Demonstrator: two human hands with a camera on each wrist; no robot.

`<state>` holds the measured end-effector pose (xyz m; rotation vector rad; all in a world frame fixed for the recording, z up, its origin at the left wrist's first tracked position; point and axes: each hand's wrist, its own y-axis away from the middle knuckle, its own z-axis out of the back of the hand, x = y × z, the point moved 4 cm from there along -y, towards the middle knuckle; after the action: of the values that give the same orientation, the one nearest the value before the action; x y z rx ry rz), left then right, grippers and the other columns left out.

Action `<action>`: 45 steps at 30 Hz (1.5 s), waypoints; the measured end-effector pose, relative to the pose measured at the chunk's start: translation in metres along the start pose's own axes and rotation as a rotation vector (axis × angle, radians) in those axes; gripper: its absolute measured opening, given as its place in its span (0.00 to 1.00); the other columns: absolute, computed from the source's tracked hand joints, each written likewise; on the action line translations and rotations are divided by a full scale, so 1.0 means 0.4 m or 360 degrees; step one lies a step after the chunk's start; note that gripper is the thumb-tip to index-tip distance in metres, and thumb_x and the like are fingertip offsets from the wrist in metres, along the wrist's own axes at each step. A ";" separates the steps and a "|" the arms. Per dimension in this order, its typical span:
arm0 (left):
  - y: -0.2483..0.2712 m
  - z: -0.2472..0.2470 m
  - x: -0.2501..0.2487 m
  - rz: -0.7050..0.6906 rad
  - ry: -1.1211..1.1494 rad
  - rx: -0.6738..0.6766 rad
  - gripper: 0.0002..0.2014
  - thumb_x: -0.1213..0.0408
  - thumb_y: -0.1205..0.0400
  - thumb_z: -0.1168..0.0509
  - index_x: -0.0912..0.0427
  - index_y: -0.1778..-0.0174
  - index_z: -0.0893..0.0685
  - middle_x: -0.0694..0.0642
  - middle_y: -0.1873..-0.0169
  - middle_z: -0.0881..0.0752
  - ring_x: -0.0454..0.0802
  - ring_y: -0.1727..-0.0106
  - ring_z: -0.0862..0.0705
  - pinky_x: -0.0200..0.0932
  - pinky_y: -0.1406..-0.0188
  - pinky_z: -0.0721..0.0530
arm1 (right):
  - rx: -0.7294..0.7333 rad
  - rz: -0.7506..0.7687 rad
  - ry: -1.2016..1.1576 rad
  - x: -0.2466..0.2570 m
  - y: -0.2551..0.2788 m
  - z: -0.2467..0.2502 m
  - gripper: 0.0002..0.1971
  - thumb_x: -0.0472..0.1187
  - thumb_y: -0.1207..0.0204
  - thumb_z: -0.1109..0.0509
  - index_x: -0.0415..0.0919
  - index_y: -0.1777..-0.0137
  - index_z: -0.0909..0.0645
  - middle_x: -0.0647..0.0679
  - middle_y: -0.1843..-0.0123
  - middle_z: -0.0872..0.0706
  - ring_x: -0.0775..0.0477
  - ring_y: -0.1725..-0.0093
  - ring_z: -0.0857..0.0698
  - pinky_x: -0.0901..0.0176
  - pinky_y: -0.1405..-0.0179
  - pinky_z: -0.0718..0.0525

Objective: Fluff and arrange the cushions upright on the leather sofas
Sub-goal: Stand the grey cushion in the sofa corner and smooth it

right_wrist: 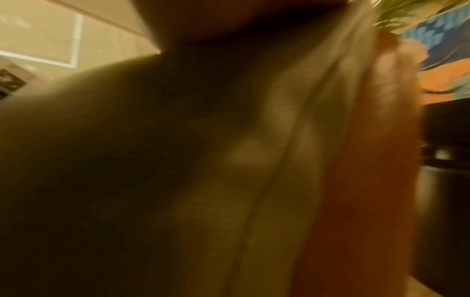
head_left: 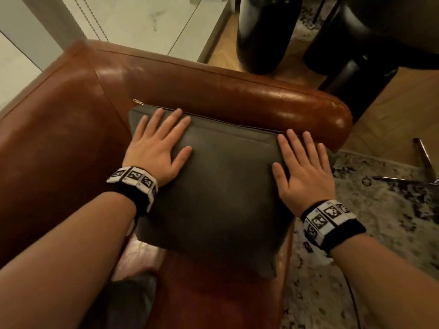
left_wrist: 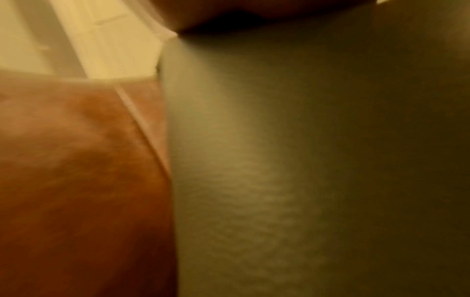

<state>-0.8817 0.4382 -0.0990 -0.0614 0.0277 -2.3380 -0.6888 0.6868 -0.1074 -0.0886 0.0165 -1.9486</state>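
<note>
The cushion point(head_left: 213, 191) sat at frame centre, leaning against the armrest point(head_left: 237, 91) of the leather sofa point(head_left: 59, 138). The left hand point(head_left: 156, 146) and right hand point(head_left: 304, 172) lay flat, fingers straight and spread, pressing its upper corners, probably to seat it upright. Cover: matte grey-brown, zip point(head_left: 136, 100) along the top edge. The leather was glossy and rounded.

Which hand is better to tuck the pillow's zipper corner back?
Probably the left hand. Its fingers already lie flat near the cushion corner where the zipper pull sticks out. The right hand rests flat at the opposite corner.
</note>
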 end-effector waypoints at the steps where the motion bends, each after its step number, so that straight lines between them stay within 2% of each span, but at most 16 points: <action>1: 0.000 0.005 0.026 0.0111 0.0038 0.0010 0.34 0.36 0.16 0.61 0.43 0.13 0.50 0.47 0.13 0.46 0.56 0.12 0.49 0.59 0.13 0.52 | 0.0012 -0.0054 0.0008 -0.024 0.003 0.005 0.31 0.61 0.16 0.58 0.53 0.13 0.50 0.52 0.12 0.48 0.46 0.13 0.53 0.46 0.15 0.59; 5: 0.001 0.010 0.021 0.0229 0.0061 0.0030 0.35 0.36 0.16 0.63 0.45 0.13 0.49 0.49 0.13 0.46 0.56 0.12 0.49 0.62 0.14 0.53 | -0.0082 -0.0088 -0.0076 0.058 -0.003 0.033 0.31 0.57 0.15 0.57 0.47 0.14 0.46 0.48 0.12 0.45 0.44 0.13 0.52 0.41 0.15 0.56; 7: 0.006 0.008 0.020 0.0239 0.0062 0.0042 0.35 0.35 0.16 0.63 0.45 0.13 0.50 0.49 0.12 0.47 0.57 0.12 0.49 0.63 0.14 0.53 | -0.0142 0.0238 -0.0075 0.177 0.019 0.017 0.31 0.58 0.15 0.52 0.46 0.14 0.42 0.45 0.13 0.42 0.42 0.13 0.49 0.38 0.16 0.53; 11: 0.001 0.002 0.028 0.0293 -0.0004 0.0121 0.35 0.33 0.17 0.65 0.43 0.14 0.55 0.48 0.12 0.52 0.58 0.12 0.53 0.67 0.15 0.55 | 0.0112 0.1298 0.0259 0.338 0.203 -0.160 0.35 0.58 0.18 0.42 0.46 0.14 0.43 0.44 0.13 0.43 0.41 0.13 0.48 0.35 0.16 0.57; 14: 0.008 0.002 0.001 0.0454 0.0026 0.0089 0.35 0.35 0.15 0.64 0.44 0.14 0.61 0.50 0.12 0.57 0.61 0.12 0.60 0.67 0.15 0.58 | 0.0206 0.1582 0.0594 0.294 0.259 -0.222 0.33 0.57 0.17 0.41 0.50 0.14 0.42 0.49 0.13 0.42 0.46 0.14 0.47 0.41 0.16 0.67; 17: 0.065 0.009 -0.082 0.0504 0.0205 -0.0193 0.34 0.43 0.14 0.56 0.48 0.13 0.58 0.56 0.12 0.57 0.66 0.13 0.60 0.67 0.15 0.59 | -0.0014 0.1243 0.0297 0.242 0.159 -0.138 0.32 0.60 0.17 0.41 0.53 0.15 0.40 0.51 0.14 0.40 0.48 0.14 0.46 0.48 0.15 0.56; 20: 0.160 -0.047 -0.250 -0.0111 0.0244 -0.0341 0.36 0.43 0.17 0.46 0.45 0.13 0.50 0.53 0.13 0.49 0.66 0.13 0.54 0.65 0.16 0.57 | -0.0166 0.0685 0.0141 0.148 0.039 -0.030 0.31 0.60 0.16 0.45 0.55 0.15 0.42 0.50 0.13 0.42 0.44 0.13 0.47 0.40 0.16 0.51; 22: 0.221 -0.122 -0.283 -0.0253 0.0128 -0.0271 0.36 0.41 0.18 0.46 0.41 0.14 0.52 0.48 0.13 0.49 0.58 0.12 0.62 0.60 0.15 0.60 | -0.0140 0.0371 0.0123 0.084 -0.001 0.000 0.32 0.61 0.17 0.50 0.55 0.14 0.48 0.48 0.12 0.46 0.41 0.13 0.50 0.36 0.16 0.55; 25: 0.305 -0.237 -0.195 0.0383 0.0363 -0.0314 0.36 0.44 0.18 0.49 0.42 0.14 0.55 0.49 0.13 0.51 0.53 0.12 0.64 0.57 0.14 0.61 | -0.0086 0.0178 0.0092 0.046 -0.005 -0.002 0.33 0.63 0.17 0.56 0.55 0.13 0.52 0.47 0.11 0.48 0.42 0.13 0.52 0.35 0.16 0.57; 28: 0.401 -0.328 -0.140 0.1125 0.0923 -0.0358 0.33 0.46 0.15 0.57 0.43 0.15 0.62 0.48 0.13 0.58 0.60 0.12 0.56 0.67 0.15 0.50 | -0.0029 0.0185 0.0090 0.058 0.001 -0.010 0.33 0.64 0.18 0.58 0.56 0.14 0.52 0.48 0.12 0.48 0.42 0.13 0.52 0.36 0.16 0.58; 31: 0.416 -0.335 -0.152 0.1545 0.1233 -0.0341 0.33 0.43 0.16 0.61 0.46 0.14 0.60 0.48 0.13 0.58 0.61 0.12 0.54 0.68 0.17 0.47 | -0.0005 0.0168 0.0069 0.057 -0.003 -0.006 0.33 0.64 0.18 0.58 0.55 0.14 0.51 0.48 0.12 0.47 0.42 0.13 0.51 0.36 0.16 0.57; 33: 0.371 -0.257 -0.160 0.1341 0.1154 -0.0454 0.35 0.46 0.16 0.56 0.52 0.13 0.55 0.56 0.12 0.56 0.63 0.12 0.56 0.68 0.15 0.51 | -0.0019 0.0118 0.0080 0.059 0.001 0.008 0.33 0.63 0.17 0.57 0.54 0.14 0.50 0.48 0.12 0.47 0.42 0.13 0.52 0.36 0.16 0.58; 36: 0.230 -0.096 -0.230 0.0409 0.0696 -0.0481 0.33 0.48 0.16 0.50 0.49 0.13 0.48 0.52 0.13 0.53 0.64 0.12 0.55 0.63 0.14 0.57 | -0.0128 0.0161 -0.0013 0.139 0.027 0.027 0.32 0.56 0.17 0.52 0.48 0.14 0.45 0.47 0.12 0.44 0.43 0.13 0.50 0.36 0.16 0.54; 38: 0.145 -0.047 -0.245 0.0060 0.0424 -0.0351 0.31 0.48 0.15 0.51 0.43 0.14 0.47 0.50 0.13 0.51 0.59 0.12 0.55 0.61 0.13 0.57 | -0.0097 0.0320 -0.0058 0.213 0.055 0.004 0.31 0.55 0.17 0.50 0.48 0.14 0.45 0.48 0.13 0.44 0.45 0.13 0.49 0.38 0.16 0.54; 41: 0.100 -0.062 -0.132 0.0015 0.0206 -0.0158 0.30 0.45 0.14 0.53 0.41 0.13 0.50 0.47 0.12 0.50 0.54 0.11 0.56 0.56 0.13 0.55 | 0.0012 0.0393 -0.0002 0.197 0.053 -0.029 0.31 0.59 0.16 0.52 0.54 0.14 0.49 0.53 0.12 0.47 0.48 0.13 0.52 0.43 0.15 0.56; 45: 0.113 -0.073 0.041 0.0430 0.0302 -0.0041 0.33 0.39 0.15 0.56 0.38 0.14 0.57 0.47 0.12 0.56 0.53 0.11 0.59 0.61 0.13 0.54 | 0.0051 0.0044 0.0012 0.047 0.042 -0.019 0.32 0.63 0.17 0.58 0.56 0.14 0.53 0.54 0.12 0.49 0.48 0.13 0.54 0.43 0.15 0.58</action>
<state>-0.8619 0.3951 -0.1293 0.1431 0.1512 -2.0663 -0.6807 0.6630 -0.1148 -0.0592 -0.0085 -1.9208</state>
